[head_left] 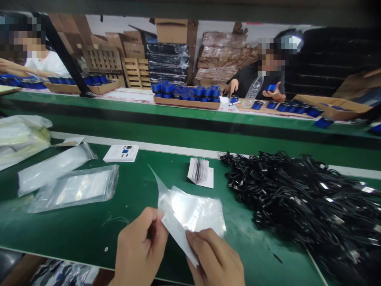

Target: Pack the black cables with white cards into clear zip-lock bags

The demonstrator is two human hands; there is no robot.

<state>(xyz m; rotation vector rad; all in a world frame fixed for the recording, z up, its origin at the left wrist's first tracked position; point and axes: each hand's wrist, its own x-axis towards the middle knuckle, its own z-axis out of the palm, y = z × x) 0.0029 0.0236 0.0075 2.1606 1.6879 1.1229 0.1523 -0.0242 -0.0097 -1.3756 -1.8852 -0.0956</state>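
My left hand pinches the edge of a clear plastic bag, whose thin corner sticks up above the fingers. In my right hand, a white leaflet is gripped between thumb and fingers. It slants between both hands, against the bag; whether it lies inside the bag I cannot tell. Just behind the hands a loose pile of clear plastic bags rests on the green table. Beyond them sits a fanned stack of white leaflets.
A heap of black cables covers the right side. Printed cards and packs of plastic bags lie to the left. Across the bench, a person in black handles blue items near a carton of blue containers; another person works far left.
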